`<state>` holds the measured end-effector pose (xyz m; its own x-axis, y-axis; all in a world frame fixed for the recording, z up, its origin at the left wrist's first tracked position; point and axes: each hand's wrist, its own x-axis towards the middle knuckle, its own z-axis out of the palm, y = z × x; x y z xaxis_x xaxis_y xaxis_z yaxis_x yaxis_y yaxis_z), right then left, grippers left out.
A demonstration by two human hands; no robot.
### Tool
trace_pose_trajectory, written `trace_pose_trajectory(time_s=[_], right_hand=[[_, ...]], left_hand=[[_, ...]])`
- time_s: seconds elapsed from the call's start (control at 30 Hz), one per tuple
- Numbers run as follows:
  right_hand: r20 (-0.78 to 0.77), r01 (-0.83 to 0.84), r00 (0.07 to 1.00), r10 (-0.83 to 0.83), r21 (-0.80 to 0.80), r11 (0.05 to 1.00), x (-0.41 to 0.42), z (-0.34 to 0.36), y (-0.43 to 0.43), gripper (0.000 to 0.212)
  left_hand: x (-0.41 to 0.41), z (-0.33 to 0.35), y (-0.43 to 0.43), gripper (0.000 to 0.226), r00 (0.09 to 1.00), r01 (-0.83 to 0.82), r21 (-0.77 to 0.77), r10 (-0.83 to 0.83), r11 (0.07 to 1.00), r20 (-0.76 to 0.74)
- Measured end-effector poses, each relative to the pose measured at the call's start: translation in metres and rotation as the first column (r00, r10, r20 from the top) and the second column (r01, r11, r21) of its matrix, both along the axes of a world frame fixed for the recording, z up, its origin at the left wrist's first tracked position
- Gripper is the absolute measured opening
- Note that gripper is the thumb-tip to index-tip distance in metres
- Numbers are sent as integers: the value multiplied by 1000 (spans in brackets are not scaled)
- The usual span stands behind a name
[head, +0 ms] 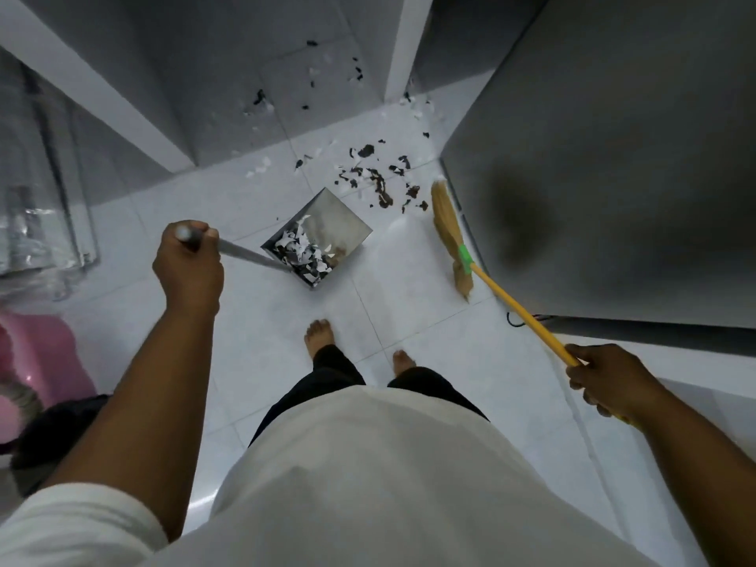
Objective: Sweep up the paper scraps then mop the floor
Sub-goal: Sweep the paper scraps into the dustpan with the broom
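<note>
Open floor [409, 304] is lying ahead of you; a grey cabinet [613, 157] is crowding your right, a dustpan [339, 223] sitting mid-path.

A loose white shirt [368, 484] covers the torso, short-sleeved (only the left sleeve [73, 525] shows, ending above the elbow). Dark trousers [331, 372] reach the ankles above bare feet [319, 335]. Both forearms are bare down to the left hand [188, 268] and right hand [609, 382].
</note>
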<state>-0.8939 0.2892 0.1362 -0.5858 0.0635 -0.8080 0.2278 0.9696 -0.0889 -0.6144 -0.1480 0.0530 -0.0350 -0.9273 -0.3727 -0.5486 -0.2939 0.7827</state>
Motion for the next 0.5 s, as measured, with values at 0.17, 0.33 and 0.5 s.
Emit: trace_pose_trajectory(time_s=[0.17, 0.33, 0.5], right_hand=[[-16, 190, 982, -189, 111, 976, 17, -13, 10, 24], [39, 384, 918, -396, 173, 907, -12, -65, -10, 10], [69, 381, 921, -384, 51, 923, -64, -122, -71, 7]], left_hand=[[-50, 4, -22, 7, 980, 197, -12, -197, 980, 13], [-95, -1, -31, 9, 946, 325, -9, -325, 946, 6], [-135, -3, -35, 7, 924, 381, -12, -381, 924, 30]])
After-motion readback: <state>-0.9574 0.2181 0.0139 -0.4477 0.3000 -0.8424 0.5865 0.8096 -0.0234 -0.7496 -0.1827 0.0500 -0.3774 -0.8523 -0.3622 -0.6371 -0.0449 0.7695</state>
